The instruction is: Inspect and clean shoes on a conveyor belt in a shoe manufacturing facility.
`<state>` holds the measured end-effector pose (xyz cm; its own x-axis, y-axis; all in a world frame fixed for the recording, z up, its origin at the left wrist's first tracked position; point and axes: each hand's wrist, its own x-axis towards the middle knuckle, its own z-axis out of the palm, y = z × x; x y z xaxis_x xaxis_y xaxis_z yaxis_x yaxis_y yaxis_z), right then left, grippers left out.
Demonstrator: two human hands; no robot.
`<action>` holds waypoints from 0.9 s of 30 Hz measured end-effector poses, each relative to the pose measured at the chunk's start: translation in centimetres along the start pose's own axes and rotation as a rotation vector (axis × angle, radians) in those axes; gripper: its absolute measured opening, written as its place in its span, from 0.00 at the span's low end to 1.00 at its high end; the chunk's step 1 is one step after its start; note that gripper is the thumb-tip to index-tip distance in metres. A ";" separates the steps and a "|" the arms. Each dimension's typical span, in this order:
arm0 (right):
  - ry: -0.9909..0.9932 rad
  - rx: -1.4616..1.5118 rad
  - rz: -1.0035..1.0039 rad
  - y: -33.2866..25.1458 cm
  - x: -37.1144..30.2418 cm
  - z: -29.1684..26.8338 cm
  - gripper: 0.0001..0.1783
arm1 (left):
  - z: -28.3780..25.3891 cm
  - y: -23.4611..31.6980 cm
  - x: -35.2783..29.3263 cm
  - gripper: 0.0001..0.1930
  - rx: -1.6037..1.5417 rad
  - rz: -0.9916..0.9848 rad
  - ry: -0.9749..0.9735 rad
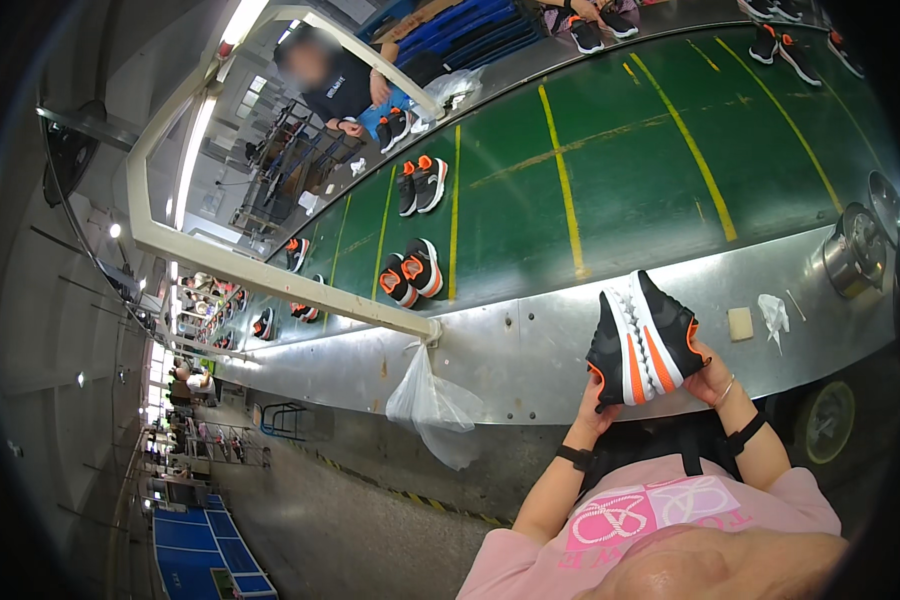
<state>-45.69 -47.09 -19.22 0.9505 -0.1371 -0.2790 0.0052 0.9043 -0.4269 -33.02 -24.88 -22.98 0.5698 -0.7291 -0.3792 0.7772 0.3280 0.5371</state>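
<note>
Two black sneakers with white and orange soles are held up in front of me, sole against sole, toes pointing away. My left hand [597, 408] grips the heel end of the left sneaker [606, 345], fingers closed at its orange-lined opening. At the heel of the right sneaker [667, 325], my right hand [711, 378] is closed around it. The pair is over the near edge of the metal ledge [530, 370]. Parts of my fingers are hidden behind the shoes.
Beyond the ledge runs a green conveyor belt [510, 220] with yellow lines, carrying pairs of sneakers [411, 272]. On the ledge are a beige block [739, 324], crumpled tissue [773, 316] and a metal canister [855, 250]. A plastic bag [430, 405] hangs from a frame post. Co-workers [345, 95] sit across the belt.
</note>
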 end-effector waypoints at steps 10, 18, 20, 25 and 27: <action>0.006 0.054 0.022 -0.4 -0.1 0.8 0.24 | -0.2 0.1 0.1 0.29 -0.024 -0.020 -0.006; -0.001 0.016 0.003 -0.3 0.1 -0.3 0.27 | -0.1 0.0 0.4 0.29 -0.018 -0.049 0.015; 0.011 0.022 -0.003 -0.3 0.1 0.0 0.27 | -0.1 0.1 0.2 0.29 -0.018 -0.041 0.008; 0.002 0.013 0.010 -0.6 -0.1 0.3 0.26 | 0.4 0.0 0.1 0.29 -0.003 -0.026 0.011; -0.002 0.028 0.030 -0.6 -0.1 0.3 0.26 | 0.4 0.1 0.0 0.28 -0.012 -0.030 0.034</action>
<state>-45.72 -47.44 -18.66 0.9510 -0.1092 -0.2894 -0.0145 0.9188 -0.3944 -33.03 -25.05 -22.63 0.5546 -0.7178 -0.4209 0.7972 0.3133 0.5160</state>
